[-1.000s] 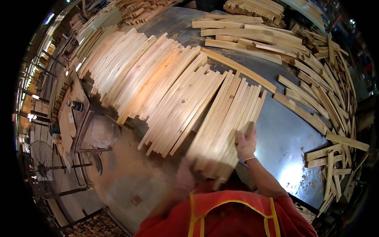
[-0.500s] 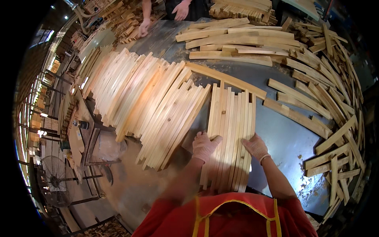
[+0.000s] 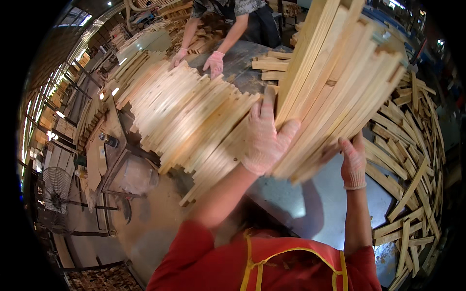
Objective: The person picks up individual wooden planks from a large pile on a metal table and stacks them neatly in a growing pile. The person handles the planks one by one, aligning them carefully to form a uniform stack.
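Observation:
A bundle of pale wooden strips [image 3: 335,92] is raised off the metal table and tilted, its upper ends up at the top of the view. My left hand [image 3: 267,138], in a pinkish knit glove, presses against the bundle's left side. On the opposite side my gloved right hand [image 3: 353,162] grips the bundle, its fingertips partly hidden. The strips' lower ends are blurred by motion. Left of the bundle, a wide row of similar wooden strips [image 3: 194,116] lies side by side on the table.
Across the table a co-worker's gloved hands [image 3: 214,64] rest at the row's far edge. Loose wooden pieces [image 3: 407,169] lie heaped along the right. The metal table [image 3: 291,199] shows in front of me. A fan [image 3: 57,186] and a side bench [image 3: 114,169] stand at left.
The bundle that lay flat between my hands is now lifted and tilted up. Both my hands have moved up with it. The co-worker's hands have come onto the row of strips.

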Motion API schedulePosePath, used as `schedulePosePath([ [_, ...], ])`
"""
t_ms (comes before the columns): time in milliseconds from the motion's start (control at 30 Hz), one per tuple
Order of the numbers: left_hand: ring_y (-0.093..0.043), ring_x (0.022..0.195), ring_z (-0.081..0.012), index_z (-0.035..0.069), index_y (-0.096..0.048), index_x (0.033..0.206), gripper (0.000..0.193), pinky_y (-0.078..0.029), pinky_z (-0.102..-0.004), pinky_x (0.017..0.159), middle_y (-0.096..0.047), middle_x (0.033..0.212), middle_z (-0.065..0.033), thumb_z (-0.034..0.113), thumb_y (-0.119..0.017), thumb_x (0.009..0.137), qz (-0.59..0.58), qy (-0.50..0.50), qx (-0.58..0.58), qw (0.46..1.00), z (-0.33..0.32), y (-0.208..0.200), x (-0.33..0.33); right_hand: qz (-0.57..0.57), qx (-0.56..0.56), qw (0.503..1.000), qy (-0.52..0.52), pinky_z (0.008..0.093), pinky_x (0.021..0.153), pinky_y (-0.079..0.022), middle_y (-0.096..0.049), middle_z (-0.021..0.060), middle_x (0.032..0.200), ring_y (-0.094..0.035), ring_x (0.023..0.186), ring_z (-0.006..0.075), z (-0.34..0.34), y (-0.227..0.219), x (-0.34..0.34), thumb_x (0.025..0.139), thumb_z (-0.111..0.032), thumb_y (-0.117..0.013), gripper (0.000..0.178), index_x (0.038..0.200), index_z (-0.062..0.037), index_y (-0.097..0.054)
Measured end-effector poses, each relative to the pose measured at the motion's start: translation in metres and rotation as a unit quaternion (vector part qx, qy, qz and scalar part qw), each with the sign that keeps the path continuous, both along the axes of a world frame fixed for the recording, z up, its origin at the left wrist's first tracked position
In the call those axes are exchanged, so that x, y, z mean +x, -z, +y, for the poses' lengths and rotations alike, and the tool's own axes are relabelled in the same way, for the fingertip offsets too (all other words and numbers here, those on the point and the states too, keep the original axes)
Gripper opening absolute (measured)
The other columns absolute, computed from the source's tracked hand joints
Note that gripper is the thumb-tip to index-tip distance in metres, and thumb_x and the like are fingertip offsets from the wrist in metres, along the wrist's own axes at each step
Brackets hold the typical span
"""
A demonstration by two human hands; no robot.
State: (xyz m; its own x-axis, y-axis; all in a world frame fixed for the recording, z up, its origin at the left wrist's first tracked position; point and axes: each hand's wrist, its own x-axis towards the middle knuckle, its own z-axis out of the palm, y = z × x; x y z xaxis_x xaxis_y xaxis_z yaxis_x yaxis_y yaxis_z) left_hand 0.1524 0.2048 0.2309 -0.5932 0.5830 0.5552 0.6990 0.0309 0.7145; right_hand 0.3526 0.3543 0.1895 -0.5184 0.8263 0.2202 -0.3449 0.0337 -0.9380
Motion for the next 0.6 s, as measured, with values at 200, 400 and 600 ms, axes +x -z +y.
schedulePosePath([
  [200,-0.055,0.128,-0.0488,-0.004,-0.039,0.161,0.075,-0.050,-0.0491,0.108,-0.051,0.148,-0.0307,0.036,-0.062,0.102,0.313,0.032,-0.013,0.949,-0.038,0.033,-0.135,0.018,0.031,0.999,0.000,0.0364,0.125,-0.033,-0.052,0.0125,0.156,-0.046,0.145,0.0217,-0.038,0.016,-0.109,0.103,-0.039,-0.066,0.075,0.161,-0.0011,-0.037],
  [400,-0.049,0.143,-0.0318,0.005,-0.044,0.158,0.059,-0.045,-0.0429,0.114,-0.047,0.159,-0.0163,0.027,-0.049,0.104,0.585,-0.090,-0.320,0.740,-0.183,0.218,-0.305,-0.314,0.190,0.925,-0.102,0.0398,0.131,-0.028,-0.059,0.0130,0.148,-0.050,0.142,0.0268,-0.165,0.148,-0.180,0.104,-0.036,-0.060,0.069,0.158,-0.0007,-0.039],
  [600,-0.035,0.154,-0.0281,0.004,-0.036,0.165,0.067,-0.032,-0.0459,0.125,-0.042,0.166,-0.0136,0.021,-0.051,0.102,0.332,0.083,-0.654,0.674,-0.188,0.133,-0.296,-0.550,0.326,0.763,-0.097,0.0450,0.122,-0.039,-0.061,0.0221,0.140,-0.060,0.130,0.0379,-0.190,0.160,-0.197,0.084,-0.011,-0.062,0.058,0.141,-0.0001,-0.057],
])
